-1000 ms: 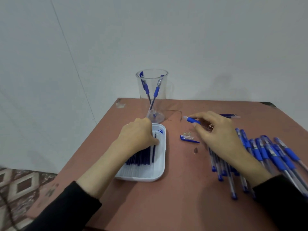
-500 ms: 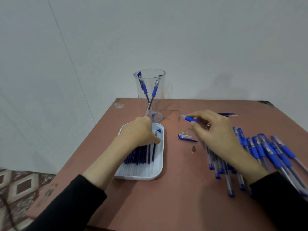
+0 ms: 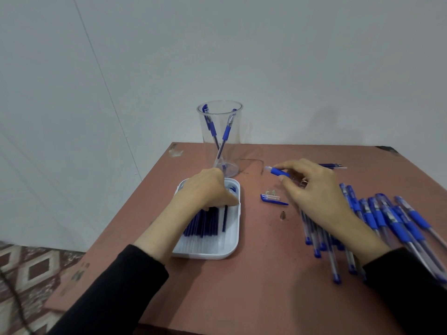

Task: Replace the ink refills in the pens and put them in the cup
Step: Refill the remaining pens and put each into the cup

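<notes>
Your left hand [image 3: 205, 192] is down in the white tray [image 3: 229, 253], left of centre, with the fingers curled onto the row of dark blue refills [image 3: 208, 221]. I can't tell if you've actually pinched one, because the fingertips are hidden under the knuckles. The refills lie parallel, so one should slide out lengthwise without dragging its neighbours.

Your right hand [image 3: 316, 197], right of centre, pinches the pen barrel [image 3: 278, 172] by its blue grip, bare end pointing left toward the tray. That makes sense, since it's a short path for the new refill. The rest of the barrel is hidden under your fingers.

The loose parts sit between your hands on the table [image 3: 242, 298]: the blue cap [image 3: 273, 199], with the small metal tip [image 3: 282, 215] just below it. They're parked close for reassembly, I'd guess. The tip is small and could roll.

The cup [image 3: 220, 141] stands at the table's far edge, top centre, with two pens [image 3: 212, 126] crossed inside. The pile of pens [image 3: 387, 221] is at the right edge, partly under your right wrist. The loose refills [image 3: 331, 166] behind the right hand are likely the spent ones.

My read is that it's early in the job, and the step in hand is fetching a fresh refill.
</notes>
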`<state>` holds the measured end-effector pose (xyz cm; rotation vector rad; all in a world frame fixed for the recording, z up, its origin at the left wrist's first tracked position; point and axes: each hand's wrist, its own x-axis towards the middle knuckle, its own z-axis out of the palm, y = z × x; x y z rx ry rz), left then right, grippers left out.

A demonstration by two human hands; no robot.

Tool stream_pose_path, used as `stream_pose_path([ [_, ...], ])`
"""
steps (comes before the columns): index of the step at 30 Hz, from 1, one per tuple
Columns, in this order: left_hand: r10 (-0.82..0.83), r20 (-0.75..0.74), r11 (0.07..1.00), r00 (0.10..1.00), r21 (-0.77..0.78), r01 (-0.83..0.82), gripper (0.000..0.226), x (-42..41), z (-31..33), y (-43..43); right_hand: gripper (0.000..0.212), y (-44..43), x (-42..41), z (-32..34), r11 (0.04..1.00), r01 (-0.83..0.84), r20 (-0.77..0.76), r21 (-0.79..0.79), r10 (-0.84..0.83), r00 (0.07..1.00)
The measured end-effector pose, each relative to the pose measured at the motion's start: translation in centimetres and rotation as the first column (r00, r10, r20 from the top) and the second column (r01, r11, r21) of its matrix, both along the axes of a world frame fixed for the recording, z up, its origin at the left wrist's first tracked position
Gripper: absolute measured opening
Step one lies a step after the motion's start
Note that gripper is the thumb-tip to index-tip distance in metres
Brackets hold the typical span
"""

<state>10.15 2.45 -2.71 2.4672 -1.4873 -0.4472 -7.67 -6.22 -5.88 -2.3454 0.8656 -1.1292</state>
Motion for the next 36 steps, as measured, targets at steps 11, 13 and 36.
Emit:
stream_pose_path([
  [11,0.005,0.061,0.995,0.998,-0.098,0.001,0.034,1.0,-1.0,0.3,0.024,0.0,-0.1,0.0,1.0,0.0,-0.01,-0.009,0.0,1.0],
  [13,-0.027,0.1,0.996,0.995,-0.085,0.035,0.031,0.9,-1.0,0.1,0.024,0.0,0.0,0.0,1.0,0.0,-0.013,-0.008,0.0,1.0],
  [36,0.033,-0.281,0.977,0.959,-0.193,-0.09,0.022,1.1,1.0,-0.7,0.023,0.4,-0.2,0.6,1.0,-0.006,0.005,0.014,0.006,1.0],
])
